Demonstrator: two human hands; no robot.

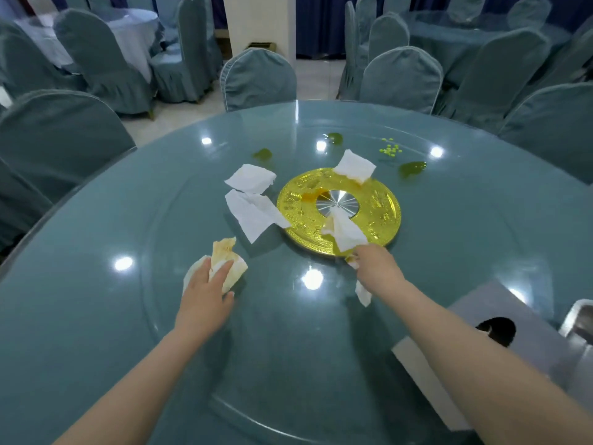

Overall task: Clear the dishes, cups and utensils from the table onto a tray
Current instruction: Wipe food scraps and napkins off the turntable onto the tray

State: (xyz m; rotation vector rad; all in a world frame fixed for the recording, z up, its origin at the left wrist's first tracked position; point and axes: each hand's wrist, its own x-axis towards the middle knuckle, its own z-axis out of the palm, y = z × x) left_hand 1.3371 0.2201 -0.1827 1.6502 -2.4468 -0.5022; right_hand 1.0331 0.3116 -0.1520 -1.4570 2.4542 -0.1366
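Note:
My left hand (205,292) lies flat on a stained, crumpled napkin (228,255) on the round glass table (128,332), fingers straight. My right hand (372,264) pinches another white napkin (345,234) that lies over the near rim of the gold disc (382,210) at the table's centre. Three more napkins lie around the disc: one (250,178) and another (253,216) to its left, one (354,167) on its far rim. No dishes, cups or utensils are in view on the table.
Green spills (412,168) (262,154) (334,138) and scattered green peas (391,150) mark the far side of the glass. A grey tissue box (500,348) and a metal tray corner (577,319) are at right. Covered chairs (260,80) ring the table.

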